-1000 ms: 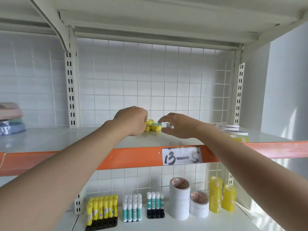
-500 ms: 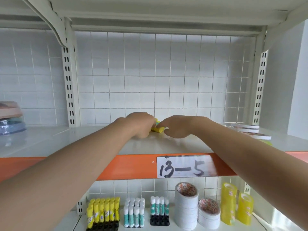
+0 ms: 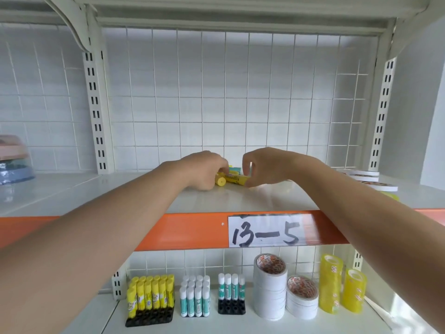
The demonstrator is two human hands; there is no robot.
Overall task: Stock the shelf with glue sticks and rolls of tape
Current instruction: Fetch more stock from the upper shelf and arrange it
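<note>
Both grips meet at the middle of the upper shelf (image 3: 240, 198): the left hand (image 3: 204, 169) is curled at one end of the lying yellow glue stick (image 3: 232, 180), while the right hand (image 3: 267, 168) pinches the other end. The step seems to be placing sticks; next they probably need lining up.

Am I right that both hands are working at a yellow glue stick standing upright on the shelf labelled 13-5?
Not quite: the yellow glue stick is lying on its side, not standing upright, as the head view shows. The rest holds: the left hand and right hand are both at it, on the shelf labelled 13-5.
</note>
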